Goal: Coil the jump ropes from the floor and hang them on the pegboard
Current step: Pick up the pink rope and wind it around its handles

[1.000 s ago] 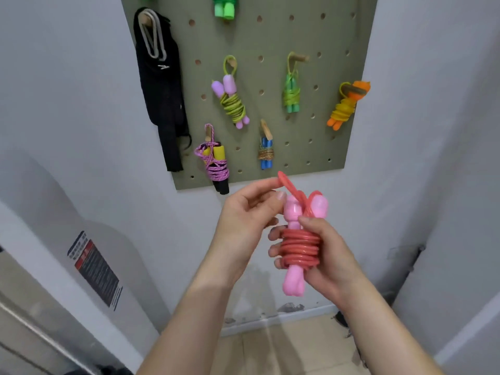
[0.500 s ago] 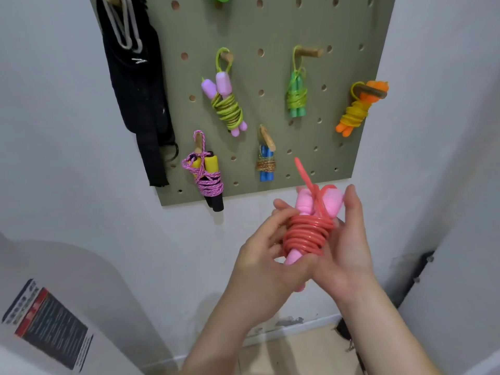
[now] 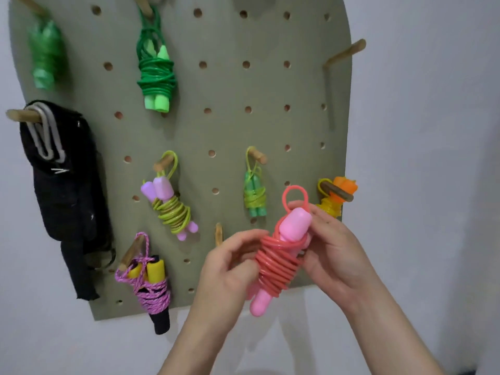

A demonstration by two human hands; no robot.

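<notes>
Plain white wall [image 3: 433, 131] for a backdrop, with a tall olive-green pegboard [image 3: 230, 131] fixed flat against it. Far left, a black fabric strap bundle [image 3: 62, 190] draped over a wooden peg, and above it a pale green bundle [image 3: 46, 60], too blurred to read. Next along, a dark green coiled rope with light green handles [image 3: 155, 74] up high, a yellow-green coiled rope with lilac handles [image 3: 170, 207] below, a pink braided rope with yellow and black handles [image 3: 151, 288] lowest, then a small green coiled rope [image 3: 254, 196] on its peg. Now centre stage, held in front of the board's lower right part and hooked on no peg: a coral-red plastic jump rope [image 3: 276, 263], wound in tight glossy turns round two pale pink handles, one rounded end poking up, the other down, a small loop [image 3: 295, 193] standing free at the top. Left hand [image 3: 230, 266] curled in against the coil's left flank, thumb and fingertips pinching the turns. Right hand [image 3: 332, 253] wrapped round the upper handle from the other side, thumb over the front. Looks light and probably springy: smooth cord, likely to slip and unwind if let loose. Best gripped at the wound middle, squeezing turns against the hard handles, leaving the loop clear. Further right, an orange-handled yellow coiled rope [image 3: 335, 196] already hung, and high up, a bare wooden peg [image 3: 345, 54].
</notes>
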